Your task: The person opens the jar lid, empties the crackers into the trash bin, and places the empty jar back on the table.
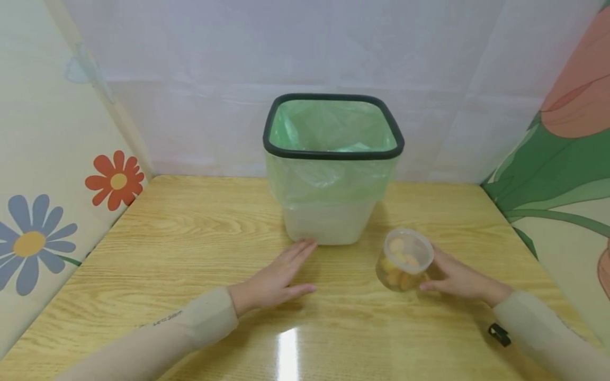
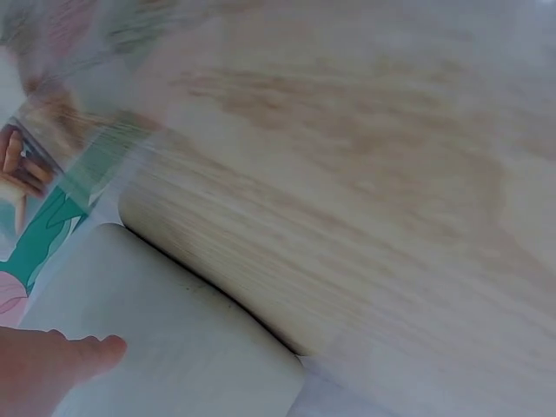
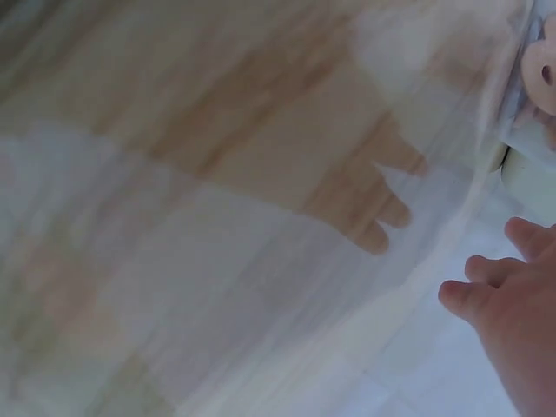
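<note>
A clear round tub (image 1: 402, 259) with a pale lid stands on the table, with orange and yellow pieces inside. My right hand (image 1: 459, 278) is at its right side, fingertips partly behind it and thumb toward its front. In the right wrist view the fingers (image 3: 486, 269) look spread, with the tub at the upper right edge. To the left, my left hand (image 1: 276, 278) lies low over the table with fingers straight and thumb apart, its fingertips close to the base of a white bin (image 1: 329, 222). The left wrist view shows only part of that hand.
The bin has a black rim (image 1: 333, 155) and a green liner (image 1: 329, 180) folded over its edge. It stands on the wood-grain table (image 1: 190, 222) near the back wall (image 1: 214, 106). Flower-printed panels flank both sides. A small black object (image 1: 499, 335) shows by the right sleeve.
</note>
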The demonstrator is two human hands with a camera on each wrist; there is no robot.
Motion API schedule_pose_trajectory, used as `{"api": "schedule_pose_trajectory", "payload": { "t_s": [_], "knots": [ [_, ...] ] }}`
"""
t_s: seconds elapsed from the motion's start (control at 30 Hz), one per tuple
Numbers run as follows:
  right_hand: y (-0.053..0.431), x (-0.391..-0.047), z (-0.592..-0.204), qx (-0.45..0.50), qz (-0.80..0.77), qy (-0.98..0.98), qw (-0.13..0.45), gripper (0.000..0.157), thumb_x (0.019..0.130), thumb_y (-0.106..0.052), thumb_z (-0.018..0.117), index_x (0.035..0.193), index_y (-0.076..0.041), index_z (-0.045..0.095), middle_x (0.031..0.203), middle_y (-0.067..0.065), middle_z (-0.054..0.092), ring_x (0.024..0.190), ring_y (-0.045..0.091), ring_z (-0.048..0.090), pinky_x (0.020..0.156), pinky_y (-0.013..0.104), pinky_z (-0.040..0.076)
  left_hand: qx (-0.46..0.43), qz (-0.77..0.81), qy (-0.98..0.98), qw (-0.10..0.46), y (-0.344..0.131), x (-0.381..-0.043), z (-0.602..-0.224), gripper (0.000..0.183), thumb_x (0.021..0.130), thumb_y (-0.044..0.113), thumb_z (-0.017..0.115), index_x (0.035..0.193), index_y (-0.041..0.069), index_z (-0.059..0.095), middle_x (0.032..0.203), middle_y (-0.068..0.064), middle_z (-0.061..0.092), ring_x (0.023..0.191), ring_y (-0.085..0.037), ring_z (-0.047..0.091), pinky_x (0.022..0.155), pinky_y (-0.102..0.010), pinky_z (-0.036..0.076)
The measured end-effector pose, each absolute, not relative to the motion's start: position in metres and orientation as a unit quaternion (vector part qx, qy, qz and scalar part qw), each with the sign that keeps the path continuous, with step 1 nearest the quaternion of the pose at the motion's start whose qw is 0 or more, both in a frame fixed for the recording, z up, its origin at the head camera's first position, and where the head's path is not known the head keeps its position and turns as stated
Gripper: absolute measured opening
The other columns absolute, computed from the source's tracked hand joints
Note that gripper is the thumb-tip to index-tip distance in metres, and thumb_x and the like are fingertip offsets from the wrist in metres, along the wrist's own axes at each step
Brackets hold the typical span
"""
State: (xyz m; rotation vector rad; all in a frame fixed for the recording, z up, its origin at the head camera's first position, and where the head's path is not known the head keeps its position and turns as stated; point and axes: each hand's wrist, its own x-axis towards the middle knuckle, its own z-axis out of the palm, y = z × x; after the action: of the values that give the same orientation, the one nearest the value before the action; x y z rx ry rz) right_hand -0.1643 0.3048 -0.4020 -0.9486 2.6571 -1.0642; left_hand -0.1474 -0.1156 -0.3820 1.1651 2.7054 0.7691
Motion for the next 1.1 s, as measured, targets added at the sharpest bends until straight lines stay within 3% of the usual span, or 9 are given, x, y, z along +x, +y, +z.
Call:
{"api": "schedule_pose_trajectory", "payload": {
  "t_s": [0.1,0.2,0.3,0.47,0.57,0.7,0.8,0.97,1.1],
  "knots": [
    [0.304,-0.163,-0.402,-0.307,-0.355,0.88,0.071,0.106,0.084,-0.018,0.081,0.159,0.001,0.01,0.157,0.039,0.02,0.139,0.062,0.022,0.12,0.029,0.016,0.379,0.258,0.887,0.05,-0.113,-0.149,-0.381,0.085,0.1,0.037,0.061,0.159,-0.002,0.013,0.166,-0.02,0.012,0.153,-0.039,0.009,0.122,-0.056,0.015],
    [0.303,-0.163,-0.401,-0.298,-0.364,0.879,0.081,0.106,0.084,-0.017,0.081,0.159,0.002,0.009,0.157,0.039,0.018,0.139,0.063,0.019,0.121,0.053,0.018,0.38,0.259,0.887,0.046,-0.11,-0.15,-0.379,0.086,0.1,0.037,0.061,0.159,-0.002,0.013,0.166,-0.02,0.012,0.153,-0.038,0.01,0.122,-0.057,0.016],
    [0.303,-0.163,-0.401,-0.29,-0.368,0.879,0.091,0.106,0.083,-0.017,0.081,0.158,0.006,0.009,0.156,0.04,0.017,0.139,0.064,0.018,0.105,0.08,0.016,0.385,0.255,0.886,0.041,-0.108,-0.152,-0.378,0.085,0.1,0.037,0.061,0.158,-0.004,0.015,0.166,-0.021,0.014,0.153,-0.039,0.011,0.122,-0.057,0.016],
    [0.303,-0.162,-0.4,-0.29,-0.365,0.88,0.089,0.103,0.08,-0.014,0.083,0.153,0.013,0.015,0.151,0.044,0.023,0.135,0.066,0.023,0.103,0.08,0.019,0.394,0.252,0.883,0.038,-0.104,-0.152,-0.377,0.084,0.1,0.036,0.061,0.158,-0.005,0.015,0.165,-0.023,0.014,0.153,-0.04,0.011,0.122,-0.058,0.016],
    [0.302,-0.163,-0.402,-0.305,-0.384,0.867,0.089,0.101,0.081,-0.01,0.082,0.153,0.013,0.015,0.151,0.043,0.026,0.138,0.058,0.027,0.118,0.053,0.028,0.398,0.248,0.883,0.03,-0.1,-0.154,-0.377,0.085,0.1,0.036,0.062,0.158,-0.005,0.015,0.165,-0.023,0.015,0.153,-0.04,0.012,0.123,-0.056,0.016],
    [0.3,-0.164,-0.406,-0.324,-0.42,0.842,0.099,0.1,0.084,-0.008,0.079,0.156,0.008,0.012,0.154,0.041,0.022,0.146,0.008,0.024,0.108,0.007,0.019,0.412,0.238,0.879,0.009,-0.094,-0.158,-0.379,0.085,0.099,0.036,0.063,0.157,-0.007,0.018,0.164,-0.024,0.018,0.152,-0.04,0.015,0.123,-0.054,0.018],
    [0.3,-0.164,-0.406,-0.321,-0.42,0.843,0.101,0.1,0.085,-0.009,0.078,0.157,0.007,0.011,0.154,0.041,0.022,0.142,-0.003,0.022,0.105,0.003,0.016,0.421,0.233,0.877,0.003,-0.089,-0.159,-0.378,0.084,0.099,0.036,0.063,0.156,-0.008,0.019,0.163,-0.025,0.019,0.152,-0.041,0.017,0.122,-0.054,0.019],
    [0.299,-0.162,-0.403,-0.302,-0.394,0.862,0.1,0.099,0.085,-0.012,0.079,0.156,0.009,0.013,0.152,0.039,0.028,0.14,0.048,0.028,0.114,0.024,0.027,0.42,0.229,0.878,0.02,-0.081,-0.161,-0.377,0.085,0.1,0.038,0.061,0.157,-0.006,0.017,0.164,-0.023,0.016,0.153,-0.039,0.014,0.123,-0.052,0.017],
    [0.298,-0.161,-0.4,-0.304,-0.39,0.863,0.099,0.097,0.084,-0.009,0.079,0.154,0.012,0.015,0.148,0.041,0.033,0.134,0.058,0.033,0.111,0.037,0.036,0.418,0.232,0.878,0.03,-0.077,-0.161,-0.375,0.085,0.1,0.038,0.061,0.158,-0.006,0.016,0.165,-0.022,0.014,0.153,-0.038,0.012,0.124,-0.052,0.016]
  ]
}}
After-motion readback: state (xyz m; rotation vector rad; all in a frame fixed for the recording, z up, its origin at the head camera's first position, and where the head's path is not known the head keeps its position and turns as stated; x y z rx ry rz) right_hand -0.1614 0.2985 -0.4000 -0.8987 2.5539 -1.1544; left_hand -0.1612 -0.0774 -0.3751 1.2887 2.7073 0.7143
